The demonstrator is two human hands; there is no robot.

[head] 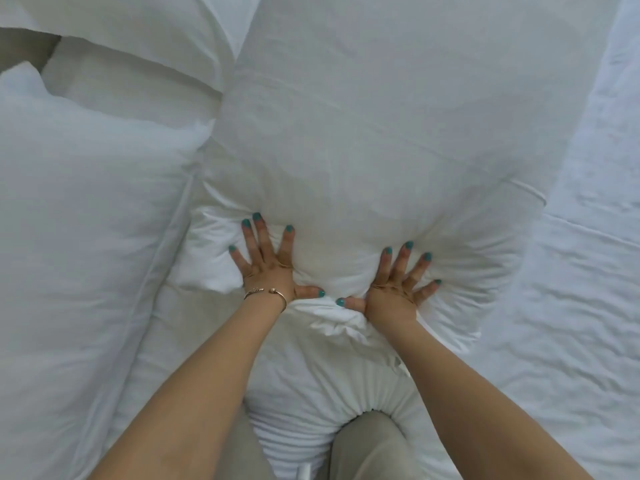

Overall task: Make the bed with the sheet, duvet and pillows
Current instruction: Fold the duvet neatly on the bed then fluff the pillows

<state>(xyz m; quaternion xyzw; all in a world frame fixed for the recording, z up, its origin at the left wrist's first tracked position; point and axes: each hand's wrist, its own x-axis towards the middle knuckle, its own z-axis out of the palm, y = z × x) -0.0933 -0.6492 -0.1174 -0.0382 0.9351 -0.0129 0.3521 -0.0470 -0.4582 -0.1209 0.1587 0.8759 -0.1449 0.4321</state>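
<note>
A large white pillow (363, 140) lies in the middle of the bed. Both my hands press flat into its near edge with fingers spread. My left hand (268, 263) has a gold bracelet at the wrist and dents the pillow left of centre. My right hand (398, 282) pushes in just to its right, thumbs almost meeting. A second white pillow (79, 216) lies at the left. Another pillow (145, 32) sits at the top left. The white sheet (571, 306) covers the mattress to the right, slightly wrinkled.
My knee in light grey trousers (367, 445) presses into the bedding at the bottom centre. A grey strip of headboard or wall (24, 46) shows at the top left corner.
</note>
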